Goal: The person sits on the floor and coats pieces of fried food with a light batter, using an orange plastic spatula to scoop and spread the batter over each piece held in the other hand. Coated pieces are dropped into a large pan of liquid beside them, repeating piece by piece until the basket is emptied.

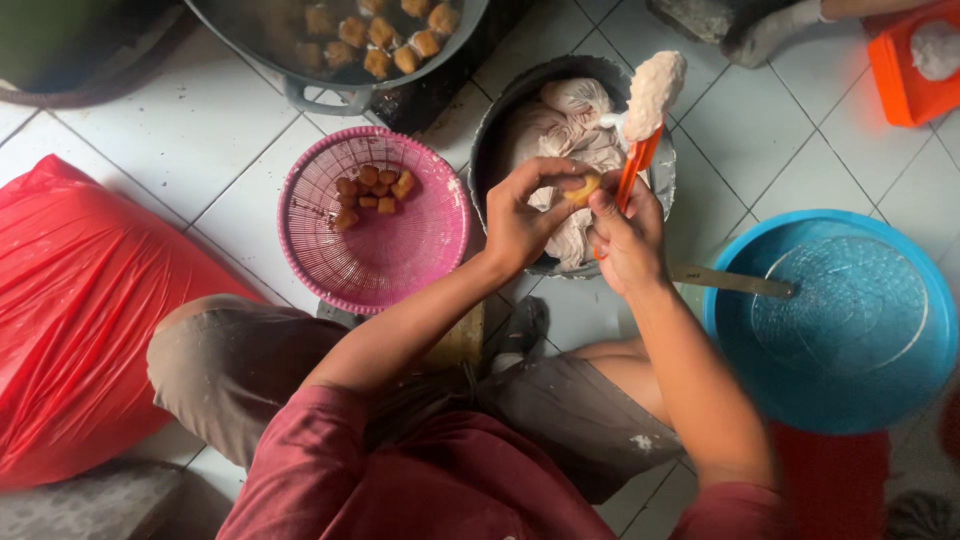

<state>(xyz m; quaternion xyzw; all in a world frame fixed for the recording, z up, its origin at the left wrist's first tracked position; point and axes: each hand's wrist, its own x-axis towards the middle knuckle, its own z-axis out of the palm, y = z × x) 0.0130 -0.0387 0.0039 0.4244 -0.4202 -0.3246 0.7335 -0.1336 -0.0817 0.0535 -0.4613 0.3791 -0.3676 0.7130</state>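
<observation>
Right now the left hand (520, 225) is cupping a small golden-brown fried tofu puff (583, 187) over the dark metal basin (490, 150), its fingers curled around the piece. The right hand (630, 240) is pinching the same puff from the other side while also gripping an orange-handled spatula (637, 165), whose blade is carrying a thick lump of pale pinkish paste (655, 90) above the basin.

Judging by how things lie, the work looks early: the pink plastic basket (375, 220) on the tiled floor (160, 150) is holding only a small cluster of tofu puffs (372, 188), with most of its bottom bare. Plenty of paste is sitting in a bag inside the basin, and the big pan (330, 60) at the top is carrying more fried pieces. Whether the basket's pieces are filled, I cannot tell.

The held puff is looking crisp-skinned and squarish, partly hidden by fingers. A blue tub (840, 320) with a knife (730, 281) on its rim sits to the right.
</observation>
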